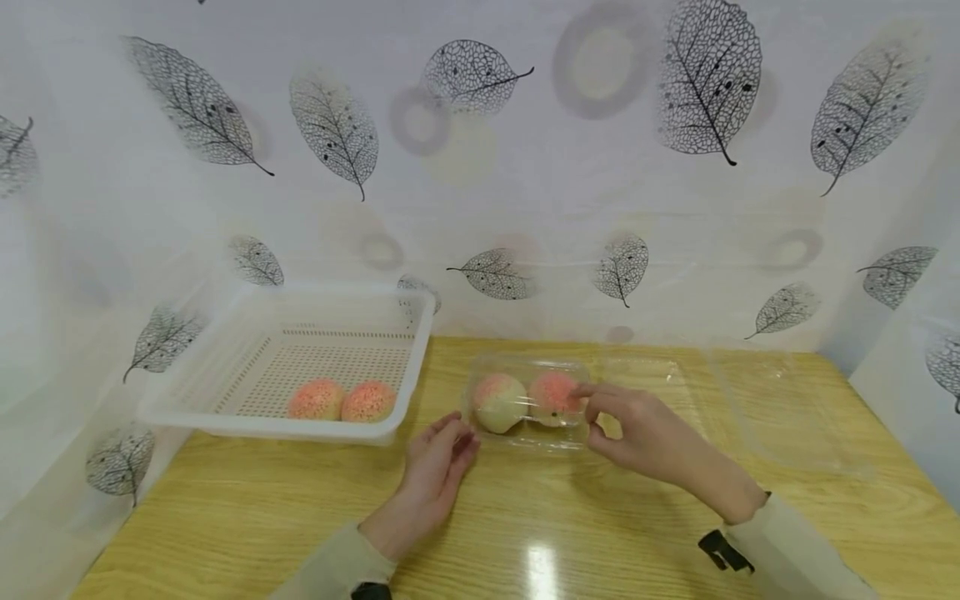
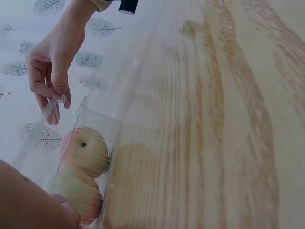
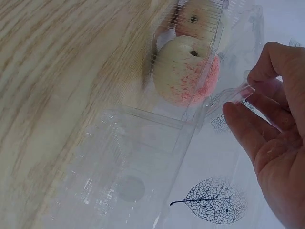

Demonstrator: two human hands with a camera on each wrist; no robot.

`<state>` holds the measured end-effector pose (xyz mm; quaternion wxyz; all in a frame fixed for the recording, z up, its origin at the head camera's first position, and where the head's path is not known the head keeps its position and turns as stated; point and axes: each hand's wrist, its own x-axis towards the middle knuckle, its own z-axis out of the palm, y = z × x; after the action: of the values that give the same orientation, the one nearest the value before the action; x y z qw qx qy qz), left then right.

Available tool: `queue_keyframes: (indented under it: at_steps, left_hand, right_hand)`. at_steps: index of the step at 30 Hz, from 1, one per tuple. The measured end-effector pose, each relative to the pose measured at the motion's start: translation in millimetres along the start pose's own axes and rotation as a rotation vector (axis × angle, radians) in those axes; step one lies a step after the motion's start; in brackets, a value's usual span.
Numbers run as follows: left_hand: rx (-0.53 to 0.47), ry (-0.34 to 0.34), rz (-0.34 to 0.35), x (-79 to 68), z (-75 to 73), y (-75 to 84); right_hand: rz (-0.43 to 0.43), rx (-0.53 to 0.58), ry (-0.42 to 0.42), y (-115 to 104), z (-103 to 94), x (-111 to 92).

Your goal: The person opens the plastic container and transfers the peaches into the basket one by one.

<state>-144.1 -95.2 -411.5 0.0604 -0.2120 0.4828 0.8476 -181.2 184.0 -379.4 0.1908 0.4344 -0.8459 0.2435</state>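
Observation:
Two peaches, one pale with a pink top [image 1: 500, 403] and one pinker [image 1: 553, 398], sit side by side in a clear plastic box [image 1: 525, 443]. My right hand [image 1: 641, 429] pinches the edge of its clear lid [image 2: 34, 136] between thumb and fingers; the lid is tilted up over the fruit. At the box's left front corner my left hand [image 1: 435, 471] holds the side with curled fingers; its fingertips are partly hidden in the left wrist view. The right wrist view shows the nearer peach [image 3: 183, 71] behind the ribbed plastic wall.
A white perforated basket [image 1: 270, 427] with two more peaches [image 1: 341, 401] stands at the left of the wooden table [image 1: 480, 533]. More clear plastic boxes [image 1: 780, 408] lie to the right. A leaf-patterned white sheet [image 1: 480, 192] hangs behind.

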Motion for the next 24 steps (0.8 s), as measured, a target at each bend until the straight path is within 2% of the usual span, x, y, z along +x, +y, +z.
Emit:
queue_keyframes:
  at_steps: [7, 16, 24]
  left_hand:
    - [0.017, -0.002, 0.012, -2.2, -2.7, -1.1]
    - [0.029, 0.002, 0.008, -1.6, -4.5, -1.2]
    - [0.026, 0.007, 0.002, -0.9, -6.9, -1.2]
  right_hand:
    - [0.059, 0.094, 0.068, 0.1, -1.5, 1.0]
    - [0.305, 0.253, 0.143, -1.9, -5.0, 5.4]
    - [0.460, 0.333, 0.167, -4.8, -8.1, 9.0]
